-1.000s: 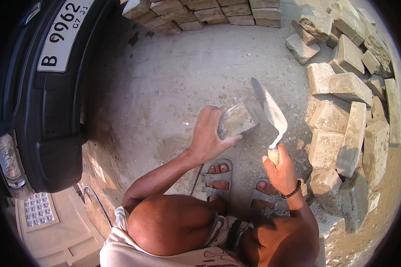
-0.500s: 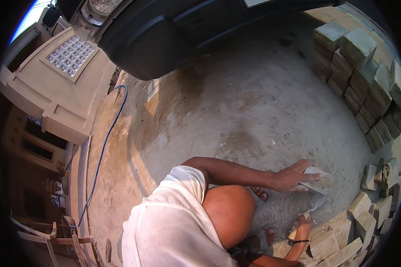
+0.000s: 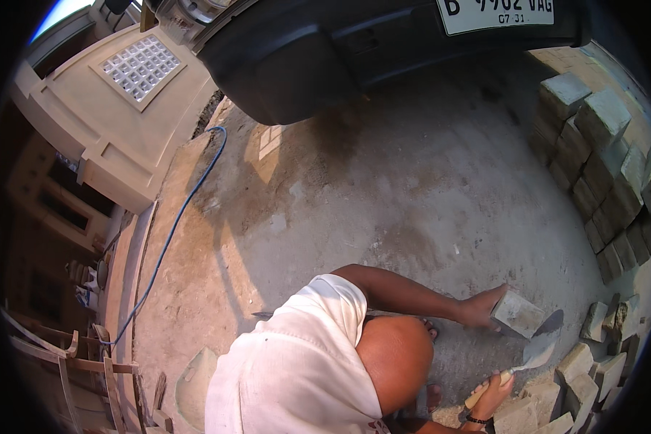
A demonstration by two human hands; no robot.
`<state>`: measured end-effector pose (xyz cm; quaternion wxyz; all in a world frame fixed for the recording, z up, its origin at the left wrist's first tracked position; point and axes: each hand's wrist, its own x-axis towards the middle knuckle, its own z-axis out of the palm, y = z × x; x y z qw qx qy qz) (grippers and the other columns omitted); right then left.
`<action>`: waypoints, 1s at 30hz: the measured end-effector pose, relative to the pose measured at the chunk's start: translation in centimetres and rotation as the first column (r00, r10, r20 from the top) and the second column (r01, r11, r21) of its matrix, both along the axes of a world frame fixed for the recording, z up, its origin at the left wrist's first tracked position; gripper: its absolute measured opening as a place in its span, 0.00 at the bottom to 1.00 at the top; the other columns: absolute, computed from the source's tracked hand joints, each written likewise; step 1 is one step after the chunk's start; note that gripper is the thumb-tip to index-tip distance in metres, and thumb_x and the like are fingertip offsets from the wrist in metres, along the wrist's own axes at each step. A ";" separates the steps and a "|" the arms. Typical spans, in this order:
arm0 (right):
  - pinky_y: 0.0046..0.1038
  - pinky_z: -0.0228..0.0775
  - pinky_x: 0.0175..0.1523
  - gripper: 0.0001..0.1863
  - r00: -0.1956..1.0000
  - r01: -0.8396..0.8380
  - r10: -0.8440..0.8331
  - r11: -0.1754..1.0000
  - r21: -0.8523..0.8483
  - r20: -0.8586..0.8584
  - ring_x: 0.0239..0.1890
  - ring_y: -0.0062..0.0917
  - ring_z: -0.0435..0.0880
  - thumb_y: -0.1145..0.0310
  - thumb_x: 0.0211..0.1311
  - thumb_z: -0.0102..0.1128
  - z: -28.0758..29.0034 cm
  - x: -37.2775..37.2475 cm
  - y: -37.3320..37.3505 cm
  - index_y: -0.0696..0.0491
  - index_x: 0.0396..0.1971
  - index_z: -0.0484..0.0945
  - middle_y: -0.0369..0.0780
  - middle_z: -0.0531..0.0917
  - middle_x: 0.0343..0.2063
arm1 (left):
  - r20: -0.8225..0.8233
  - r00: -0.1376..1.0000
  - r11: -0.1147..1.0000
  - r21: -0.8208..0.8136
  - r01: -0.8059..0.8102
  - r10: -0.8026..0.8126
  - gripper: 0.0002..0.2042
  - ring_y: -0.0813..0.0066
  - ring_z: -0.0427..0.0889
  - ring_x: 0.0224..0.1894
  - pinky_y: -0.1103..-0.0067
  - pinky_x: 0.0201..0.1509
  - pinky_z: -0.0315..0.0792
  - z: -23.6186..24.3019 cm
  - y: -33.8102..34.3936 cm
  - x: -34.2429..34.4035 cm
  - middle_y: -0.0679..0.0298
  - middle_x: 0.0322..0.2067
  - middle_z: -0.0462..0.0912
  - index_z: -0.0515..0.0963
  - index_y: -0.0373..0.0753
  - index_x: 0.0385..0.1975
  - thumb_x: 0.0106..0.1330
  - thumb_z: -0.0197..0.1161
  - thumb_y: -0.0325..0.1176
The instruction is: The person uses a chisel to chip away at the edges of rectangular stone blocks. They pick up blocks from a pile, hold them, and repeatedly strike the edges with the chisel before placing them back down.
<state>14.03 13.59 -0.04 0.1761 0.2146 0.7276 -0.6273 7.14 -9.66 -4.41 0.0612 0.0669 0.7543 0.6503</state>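
My left hand (image 3: 483, 305) grips a grey concrete block (image 3: 517, 315) just off the ground at the lower right. My right hand (image 3: 490, 394) is wrapped round the wooden handle of a trowel (image 3: 537, 353), whose blade reaches up beside and partly behind the block. A black bracelet is on my right wrist. Loose pale blocks (image 3: 579, 390) lie right beside that hand. My bare knee and white shirt fill the lower middle.
A dark car bumper (image 3: 325, 65) overhangs at the top. Stacked blocks (image 3: 600, 181) stand on the right. A blue hose (image 3: 172, 235) runs along the concrete at left, near a beige wall (image 3: 116, 145), wooden pieces (image 3: 79, 362) and a pale green container (image 3: 192, 390).
The view has swung round to the left, bringing the wall and hose into sight. My hands still hold the block and trowel, the block now tipped with its flat face upward.
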 end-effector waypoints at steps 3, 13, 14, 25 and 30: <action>0.26 0.65 0.16 0.08 0.987 -0.159 0.160 0.986 -0.048 0.022 0.13 0.22 0.69 0.69 0.62 0.53 -7.4 0.4 1.0 0.54 0.38 0.67 0.35 0.68 0.17 | -0.002 1.000 0.998 -0.057 -0.004 0.004 0.40 0.60 0.72 0.62 0.68 0.65 0.65 1.2 0.6 -0.9 0.52 0.54 0.73 0.60 0.36 0.59 0.46 0.77 0.26; 0.40 0.58 0.62 0.23 0.755 -0.613 0.644 0.628 0.478 0.122 0.55 0.44 0.69 0.61 0.70 0.48 -6.3 -0.7 5.5 0.60 0.58 0.71 0.49 0.74 0.53 | -0.058 0.996 0.921 -0.381 -0.078 0.061 0.42 0.47 0.68 0.61 0.64 0.65 0.64 7.8 0.9 -2.4 0.45 0.54 0.70 0.64 0.30 0.56 0.39 0.79 0.35; 0.42 0.57 0.70 0.25 0.687 -0.641 0.715 0.512 0.571 0.131 0.64 0.48 0.69 0.59 0.72 0.46 -7.1 -0.3 6.2 0.60 0.61 0.71 0.51 0.74 0.60 | -0.080 0.994 0.909 -0.405 -0.098 0.071 0.43 0.47 0.68 0.61 0.64 0.65 0.64 7.2 0.6 -2.2 0.45 0.55 0.70 0.64 0.29 0.57 0.39 0.79 0.34; 0.46 0.59 0.69 0.25 0.706 -0.418 0.708 0.437 0.796 -0.018 0.64 0.48 0.69 0.60 0.70 0.53 -3.5 -2.2 8.0 0.59 0.62 0.69 0.55 0.71 0.61 | 0.062 0.964 0.914 -0.338 -0.225 0.260 0.44 0.45 0.69 0.60 0.62 0.65 0.65 5.2 -0.6 -2.0 0.39 0.55 0.68 0.58 0.28 0.63 0.45 0.76 0.34; 0.44 0.61 0.69 0.27 0.790 -0.344 0.598 0.616 0.708 -0.137 0.65 0.48 0.68 0.58 0.71 0.54 0.7 -2.2 5.9 0.59 0.62 0.68 0.56 0.70 0.62 | 0.000 0.951 0.903 -0.314 -0.293 0.308 0.43 0.46 0.69 0.60 0.61 0.64 0.64 3.0 -0.5 -2.1 0.41 0.55 0.68 0.58 0.29 0.62 0.46 0.75 0.34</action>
